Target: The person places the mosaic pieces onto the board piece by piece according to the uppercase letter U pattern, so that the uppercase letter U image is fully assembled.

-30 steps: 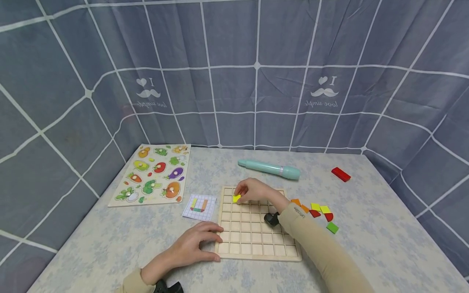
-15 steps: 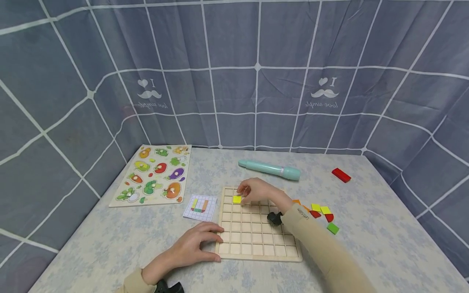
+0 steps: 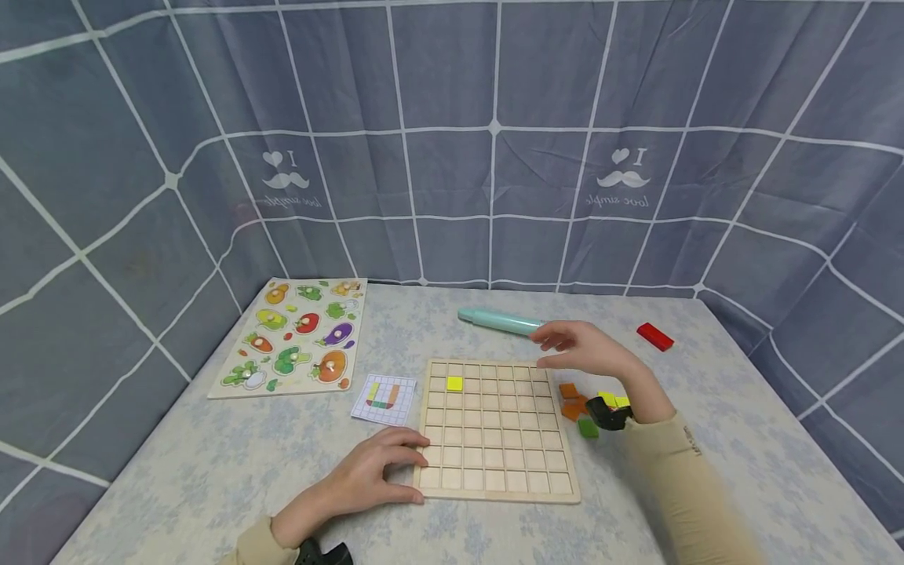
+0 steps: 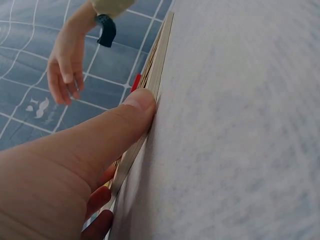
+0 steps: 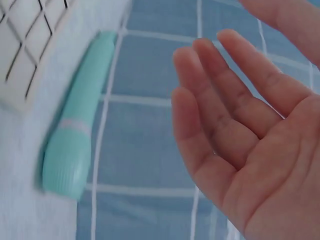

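Note:
A wooden grid board (image 3: 494, 496) lies on the table, with one yellow square tile (image 3: 455, 384) in a cell near its upper left corner. My left hand (image 3: 370, 471) rests against the board's left edge, thumb and fingertips touching the rim; the left wrist view shows the thumb (image 4: 140, 100) along the board's side. Above the board's upper right corner, my right hand (image 3: 589, 349) is raised with loosely bent fingers and holds nothing. Below it lie orange tiles (image 3: 570, 408), a green tile (image 3: 588, 428) and yellow tiles (image 3: 613, 399), partly hidden by the wrist strap.
A pattern card (image 3: 384, 399) lies left of the board. Farther left is a vegetable puzzle board (image 3: 297, 337). Behind the grid board lies a turquoise pen-shaped object (image 3: 497, 320), partly covered by my right hand. A red block (image 3: 655, 337) sits at the right rear.
My right hand has let go of the yellow tile, leaving it in the grid, and has moved right and up off the board. The left hand has stayed in place.

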Available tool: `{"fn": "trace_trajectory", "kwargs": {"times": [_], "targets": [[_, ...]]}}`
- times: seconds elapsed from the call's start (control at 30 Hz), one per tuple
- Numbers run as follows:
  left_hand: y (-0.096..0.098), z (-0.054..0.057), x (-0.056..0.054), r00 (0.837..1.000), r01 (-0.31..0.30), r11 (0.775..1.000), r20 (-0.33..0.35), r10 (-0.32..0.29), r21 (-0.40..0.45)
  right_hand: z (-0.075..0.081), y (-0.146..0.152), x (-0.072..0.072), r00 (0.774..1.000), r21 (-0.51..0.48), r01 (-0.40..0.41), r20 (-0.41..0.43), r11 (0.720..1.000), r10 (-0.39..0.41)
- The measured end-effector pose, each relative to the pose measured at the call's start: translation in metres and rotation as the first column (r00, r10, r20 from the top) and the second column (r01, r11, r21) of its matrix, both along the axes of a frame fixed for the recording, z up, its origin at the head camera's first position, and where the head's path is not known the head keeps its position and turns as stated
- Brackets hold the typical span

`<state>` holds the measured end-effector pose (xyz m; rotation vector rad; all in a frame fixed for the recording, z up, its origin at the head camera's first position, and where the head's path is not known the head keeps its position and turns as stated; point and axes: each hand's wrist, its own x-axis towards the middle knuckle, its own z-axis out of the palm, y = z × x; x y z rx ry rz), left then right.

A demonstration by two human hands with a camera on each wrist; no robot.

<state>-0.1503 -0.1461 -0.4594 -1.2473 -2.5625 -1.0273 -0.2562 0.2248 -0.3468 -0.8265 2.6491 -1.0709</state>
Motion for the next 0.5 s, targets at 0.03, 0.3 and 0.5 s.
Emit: {"fn": "trace_trajectory", "kwargs": {"times": [0.03,0.3,0.5], "targets": [[0.0,0.0,0.0,1.0,-0.001,1.0,-0.003,0.001,0.0,0.0,0.008,0.002,1.0,-0.013,0.021,-0.009,1.0,-0.021],[0.0,0.0,0.0,1.0,-0.004,1.0,-0.002,0.004,0.006,-0.008,0.055,0.014,0.984,-0.128,0.176,0.036,0.976,-0.173],[0.001,0.0,0.0,1.0,-0.008,1.0,0.004,0.008,0.004,-0.017,0.079,0.018,0.975,-0.178,0.216,0.098,0.96,-0.201]]}}
